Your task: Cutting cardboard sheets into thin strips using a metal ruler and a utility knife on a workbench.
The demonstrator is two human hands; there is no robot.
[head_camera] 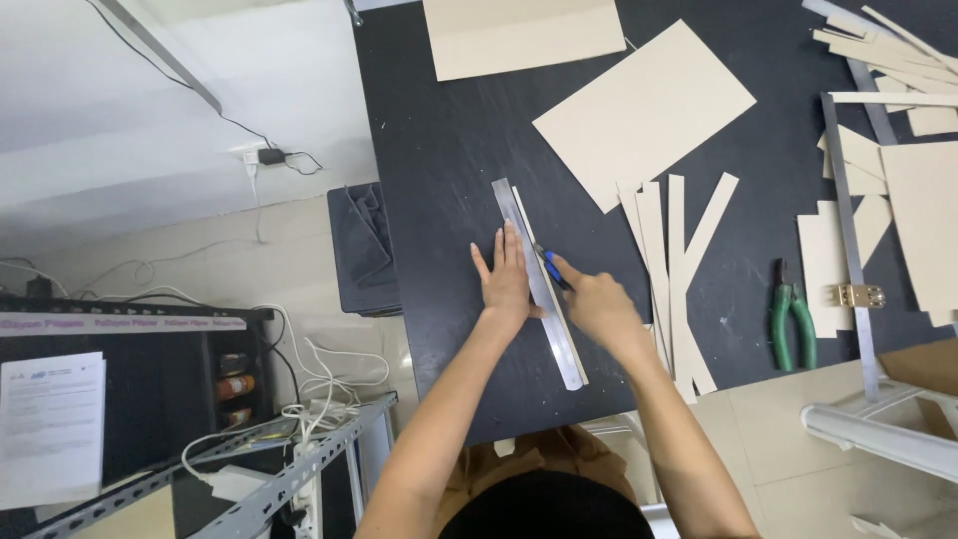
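- Left hand (pixel 506 277) lies flat, fingers spread and pressed down on the metal ruler (pixel 537 283), pinning it to the black worktop (pixel 439 150).
- The ruler runs on a slant, its far end up and to the left, its near end down by the worktop's front edge.
- Right hand (pixel 597 304) is curled round a blue-handled cutter (pixel 552 269), fingers closed on the handle, tip right against the ruler's right edge.
- A thin cardboard strip (pixel 574 357) peeks out along that same edge, under the ruler; only a sliver shows.
- Just to the right of the cutting hand, a fan of cut cardboard strips (pixel 679 250) lies on the worktop, some overlapping.
- Farther back sits a large cardboard sheet (pixel 644 112), tilted, and another sheet (pixel 519 35) at the far edge.
- Green-handled pliers (pixel 791 319) rest well off to the right, near more cardboard offcuts (pixel 898 60) and a long metal bar (pixel 850 250).
- Beyond the worktop's left side, cables (pixel 309 379) trail over the floor and a metal rack (pixel 299 469).
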